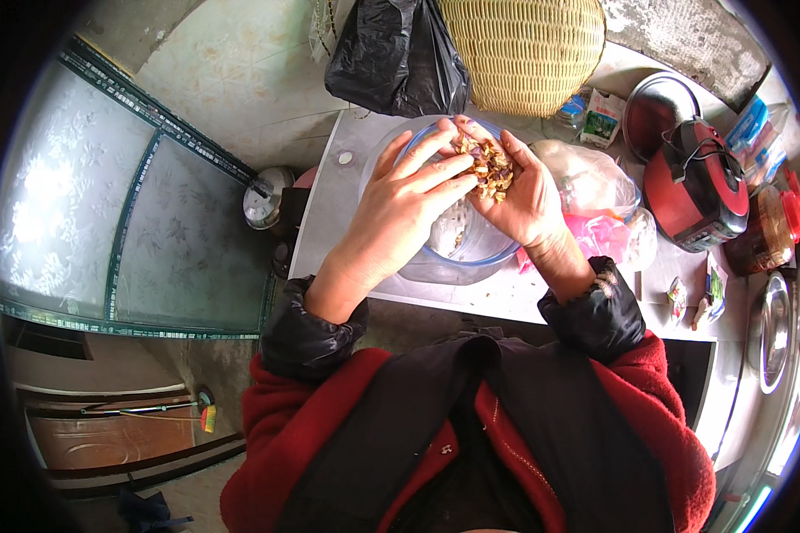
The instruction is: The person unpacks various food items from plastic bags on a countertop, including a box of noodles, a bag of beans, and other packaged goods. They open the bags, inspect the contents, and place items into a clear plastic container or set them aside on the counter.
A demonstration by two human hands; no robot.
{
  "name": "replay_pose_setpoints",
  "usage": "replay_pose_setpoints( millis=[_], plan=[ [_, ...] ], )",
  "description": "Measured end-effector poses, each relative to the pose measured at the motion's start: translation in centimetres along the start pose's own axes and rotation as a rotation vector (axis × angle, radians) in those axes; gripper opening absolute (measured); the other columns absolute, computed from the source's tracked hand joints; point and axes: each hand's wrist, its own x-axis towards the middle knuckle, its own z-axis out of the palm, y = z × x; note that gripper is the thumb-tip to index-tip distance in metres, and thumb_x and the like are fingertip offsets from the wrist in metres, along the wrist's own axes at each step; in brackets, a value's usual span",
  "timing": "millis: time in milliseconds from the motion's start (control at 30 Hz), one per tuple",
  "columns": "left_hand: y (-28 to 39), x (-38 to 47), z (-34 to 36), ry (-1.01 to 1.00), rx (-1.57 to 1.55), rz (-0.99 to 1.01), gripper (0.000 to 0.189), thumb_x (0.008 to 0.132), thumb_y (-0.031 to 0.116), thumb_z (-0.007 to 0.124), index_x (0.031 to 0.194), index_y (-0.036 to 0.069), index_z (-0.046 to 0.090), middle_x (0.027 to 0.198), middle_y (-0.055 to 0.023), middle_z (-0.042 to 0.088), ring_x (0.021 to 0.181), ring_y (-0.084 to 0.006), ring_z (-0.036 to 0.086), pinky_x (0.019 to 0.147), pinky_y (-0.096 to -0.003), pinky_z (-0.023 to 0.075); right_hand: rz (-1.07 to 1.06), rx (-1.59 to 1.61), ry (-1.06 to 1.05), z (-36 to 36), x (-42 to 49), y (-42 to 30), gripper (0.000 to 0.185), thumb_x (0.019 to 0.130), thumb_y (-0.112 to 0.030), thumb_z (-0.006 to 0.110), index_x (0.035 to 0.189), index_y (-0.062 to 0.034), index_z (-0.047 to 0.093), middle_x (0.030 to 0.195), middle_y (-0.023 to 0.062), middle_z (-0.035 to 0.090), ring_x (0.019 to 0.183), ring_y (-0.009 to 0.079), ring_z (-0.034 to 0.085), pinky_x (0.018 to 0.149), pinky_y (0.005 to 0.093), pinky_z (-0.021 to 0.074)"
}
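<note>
My right hand is cupped palm up and holds a heap of small brown and purplish dried pieces. Fingers spread, my left hand reaches over from the left, its fingertips at the edge of the heap. Both hands are above a clear bowl with a blue rim. Part of a pale, translucent thing and a few small pieces show inside the bowl; my hands hide much of the rest. Beside my right wrist lies a pink plastic bag.
On the white table, filled plastic bags lie right of the bowl. Beyond them stand a red and black rice cooker and a red-lidded jar. A black bag and a woven basket are at the back.
</note>
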Motion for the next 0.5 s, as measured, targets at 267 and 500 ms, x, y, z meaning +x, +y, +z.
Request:
replay_pose_setpoints(
  millis=[267, 500],
  plan=[
    [0.26, -0.11, -0.21, 0.082, 0.027, 0.002, 0.024, 0.075, 0.003, 0.054, 0.095, 0.006, 0.068, 0.103, -0.0023, 0.064, 0.111, -0.0190, 0.053, 0.104, -0.0402, 0.0332, -0.004, -0.094, -0.049, 0.27, -0.31, 0.09, 0.049, 0.099, -0.028, 0.024, 0.139, -0.0002, 0.032, 0.144, 0.0114, 0.035, 0.128, 0.0231, 0.040, 0.107, 0.0362, 0.0299],
    [0.23, -0.12, 0.23, 0.095, 0.054, -0.027, 0.030, 0.077, 0.010, 0.053, 0.104, 0.009, 0.065, 0.102, -0.0027, 0.058, 0.107, -0.0181, 0.051, 0.106, -0.0407, 0.0288, -0.035, -0.097, 0.048, 0.99, -0.36, 0.58, 0.049, 0.099, -0.028, 0.024, 0.138, 0.0006, 0.032, 0.144, 0.0130, 0.035, 0.129, 0.0255, 0.039, 0.107, 0.0377, 0.0292]
  ],
)
